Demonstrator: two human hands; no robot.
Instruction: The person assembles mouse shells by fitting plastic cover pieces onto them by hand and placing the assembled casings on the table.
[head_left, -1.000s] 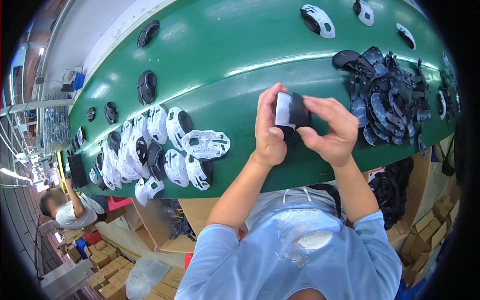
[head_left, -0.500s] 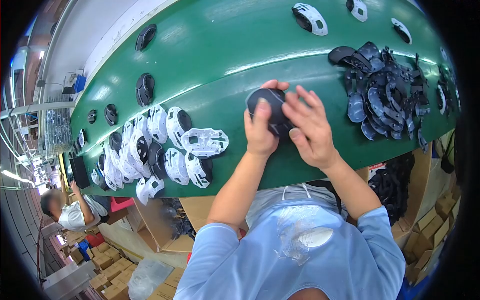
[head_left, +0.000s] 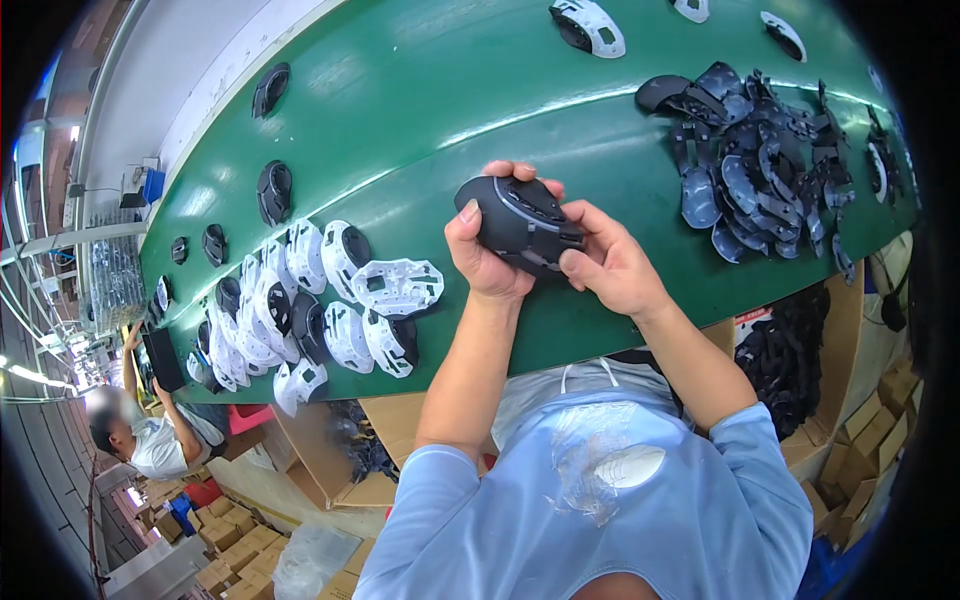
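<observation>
A black mouse-shaped shell (head_left: 515, 222) is held above the green table (head_left: 420, 170). My left hand (head_left: 488, 250) wraps round its rounded end, with the thumb on top and fingers behind. The fingers of my right hand (head_left: 612, 262) pinch the other end, where narrow black prongs stick out. White and black shells (head_left: 270, 310) lie in a cluster left of my hands, with one white shell (head_left: 400, 288) nearest to them. A tangled heap of black shell parts (head_left: 755, 180) is to the right.
More black shells (head_left: 274, 192) stand apart at the left, and white-and-black ones (head_left: 588, 27) lie at the far side. Open cardboard boxes (head_left: 825, 360) with black parts are below the table edge. Another person (head_left: 160, 440) sits at the far left.
The held shell has turned so that its ridged, pronged side shows, and both hands have shifted left. My right fingers have closed on its end. The other person's arms have moved.
</observation>
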